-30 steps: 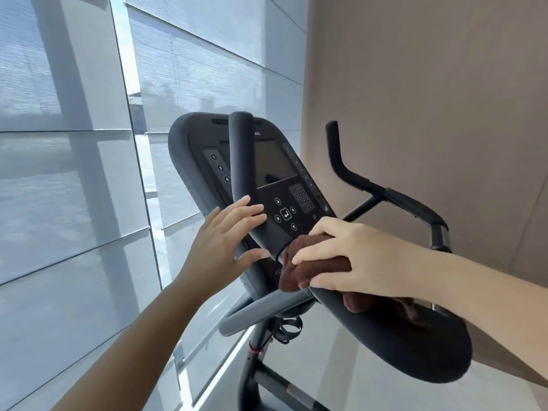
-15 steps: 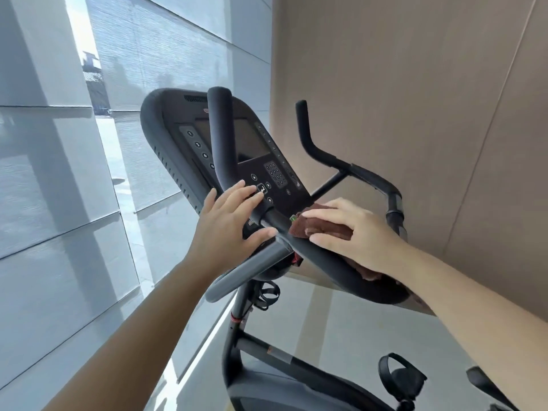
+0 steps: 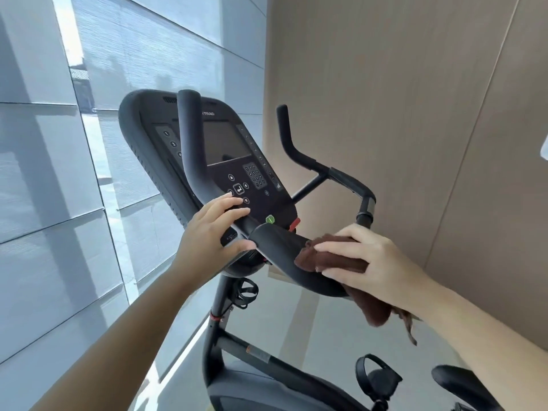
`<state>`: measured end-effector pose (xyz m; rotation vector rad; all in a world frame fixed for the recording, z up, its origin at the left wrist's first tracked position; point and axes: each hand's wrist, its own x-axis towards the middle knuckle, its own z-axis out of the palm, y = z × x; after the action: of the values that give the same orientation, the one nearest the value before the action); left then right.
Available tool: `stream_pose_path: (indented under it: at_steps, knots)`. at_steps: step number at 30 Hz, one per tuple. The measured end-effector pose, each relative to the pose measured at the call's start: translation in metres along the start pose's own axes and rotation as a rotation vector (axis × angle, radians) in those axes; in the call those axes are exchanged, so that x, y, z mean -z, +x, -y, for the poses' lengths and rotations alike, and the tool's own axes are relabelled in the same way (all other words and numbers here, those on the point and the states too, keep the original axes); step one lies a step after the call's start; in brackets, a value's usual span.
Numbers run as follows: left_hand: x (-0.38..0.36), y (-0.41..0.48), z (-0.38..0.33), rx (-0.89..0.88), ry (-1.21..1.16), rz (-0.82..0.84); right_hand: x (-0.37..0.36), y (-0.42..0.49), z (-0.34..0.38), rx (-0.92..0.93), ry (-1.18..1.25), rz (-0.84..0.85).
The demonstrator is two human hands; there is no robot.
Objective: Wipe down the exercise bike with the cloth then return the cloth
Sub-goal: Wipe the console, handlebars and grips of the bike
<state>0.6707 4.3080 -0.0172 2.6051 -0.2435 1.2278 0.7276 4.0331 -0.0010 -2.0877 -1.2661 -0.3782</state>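
A black exercise bike (image 3: 216, 324) fills the middle of the view, with its console (image 3: 231, 161) tilted toward me. My right hand (image 3: 367, 259) presses a brown cloth (image 3: 335, 259) around the curved near handlebar (image 3: 278, 244); a loose end of the cloth hangs below my wrist. My left hand (image 3: 213, 232) grips the handlebar at its junction just below the console buttons, thumb underneath. The right upright grip (image 3: 286, 132) stands free behind.
A tan panelled wall (image 3: 400, 99) stands close on the right. Large windows with grey blinds (image 3: 59, 188) run along the left. A pedal with a strap (image 3: 376, 378) and part of the seat (image 3: 462, 384) show at the bottom right, above a pale floor.
My right hand has slid the cloth along the handlebar to the right, away from the console. The left hand stays on the bar junction. The view has shifted slightly.
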Motion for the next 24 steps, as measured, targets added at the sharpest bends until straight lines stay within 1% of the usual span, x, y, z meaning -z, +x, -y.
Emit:
stream_pose_path:
  at_steps: [3,4,7,12,15,17,20,21,24]
  knots:
    - [0.000,0.001,-0.002,0.035,0.009,0.002,-0.014,0.040,0.016,0.048,0.028,-0.104]
    - [0.001,0.001,-0.003,0.032,0.014,0.011,-0.022,0.052,0.023,0.052,0.017,-0.086]
    - [0.003,0.000,-0.004,0.015,0.023,0.025,-0.038,0.064,0.031,0.049,-0.047,0.048]
    - [0.002,0.000,-0.004,0.038,0.066,-0.003,-0.015,0.024,0.003,0.148,0.003,0.134]
    - [-0.002,0.001,-0.006,0.068,0.032,-0.031,0.001,0.015,-0.011,0.172,0.023,0.191]
    - [-0.004,0.001,-0.005,0.098,-0.007,-0.053,0.004,0.033,-0.013,0.164,0.060,0.206]
    - [-0.007,0.002,-0.002,0.116,-0.013,-0.048,-0.012,0.072,-0.008,0.142,0.138,0.136]
    - [-0.007,0.002,-0.001,0.121,-0.015,-0.042,-0.020,0.081,-0.007,0.131,0.175,0.148]
    - [-0.007,0.002,0.001,0.120,-0.010,-0.019,-0.030,0.085,-0.017,0.112,0.245,0.255]
